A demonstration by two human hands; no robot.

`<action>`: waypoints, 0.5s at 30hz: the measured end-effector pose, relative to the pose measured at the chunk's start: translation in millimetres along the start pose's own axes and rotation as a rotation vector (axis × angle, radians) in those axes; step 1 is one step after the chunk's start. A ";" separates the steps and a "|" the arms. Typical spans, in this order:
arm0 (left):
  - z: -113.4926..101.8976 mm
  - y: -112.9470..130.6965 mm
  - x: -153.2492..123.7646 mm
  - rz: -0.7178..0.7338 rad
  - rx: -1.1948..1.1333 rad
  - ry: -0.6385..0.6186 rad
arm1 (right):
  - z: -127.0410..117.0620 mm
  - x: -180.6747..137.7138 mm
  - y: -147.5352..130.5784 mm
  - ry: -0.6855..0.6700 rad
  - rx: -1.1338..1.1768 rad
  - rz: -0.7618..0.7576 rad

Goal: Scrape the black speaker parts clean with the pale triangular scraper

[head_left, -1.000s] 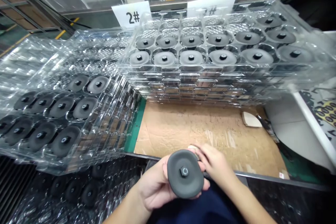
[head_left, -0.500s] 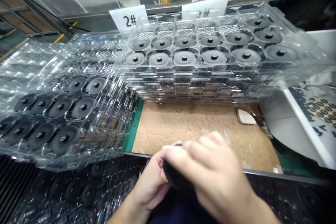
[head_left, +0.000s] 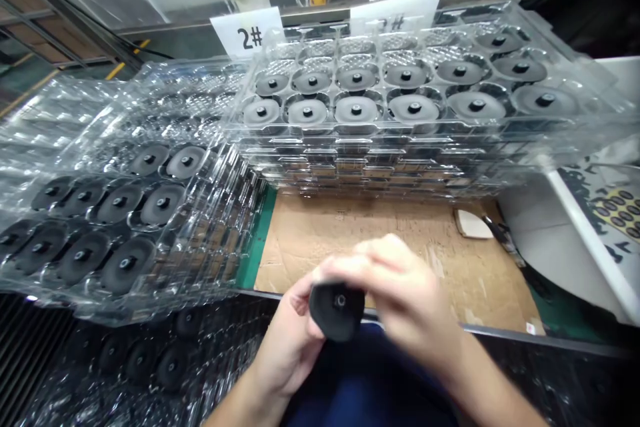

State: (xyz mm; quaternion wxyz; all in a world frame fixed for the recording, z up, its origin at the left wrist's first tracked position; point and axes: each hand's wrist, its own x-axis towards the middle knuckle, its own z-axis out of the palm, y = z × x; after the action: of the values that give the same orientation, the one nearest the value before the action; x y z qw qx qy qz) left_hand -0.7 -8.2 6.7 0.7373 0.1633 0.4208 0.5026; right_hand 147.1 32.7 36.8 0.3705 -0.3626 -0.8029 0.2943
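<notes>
A dark grey oval disc [head_left: 336, 310] with a small nut at its centre is held low in the middle, over the front edge of the cardboard mat [head_left: 400, 240]. My left hand [head_left: 289, 340] cups the disc from below and behind. From the right, my right hand [head_left: 400, 300] lies over the disc's top edge, fingers curled round it and smeared by motion. Both hands are closed on the disc.
A stack of clear plastic trays [head_left: 400, 140] with several grey discs stands behind the mat. Another tilted stack of trays [head_left: 115, 213] with discs fills the left. A "2#" label [head_left: 247, 30] stands at the back. A white sheet with stickers [head_left: 615, 207] lies at right.
One second ago the disc lay face up in my left hand, the right beside it. The right hand then swept over it; now it has slid back, and the disc's face shows again.
</notes>
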 end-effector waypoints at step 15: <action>-4.1 2.6 -0.3 -0.044 -0.176 -0.067 | 14.5 -30.3 20.6 0.205 -0.051 0.469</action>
State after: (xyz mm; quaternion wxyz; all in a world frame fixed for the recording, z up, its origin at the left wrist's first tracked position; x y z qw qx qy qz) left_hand -5.5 -8.1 6.2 0.7734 0.1050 0.3536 0.5156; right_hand 156.9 17.1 2.0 0.3623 -0.5762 -0.6621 0.3136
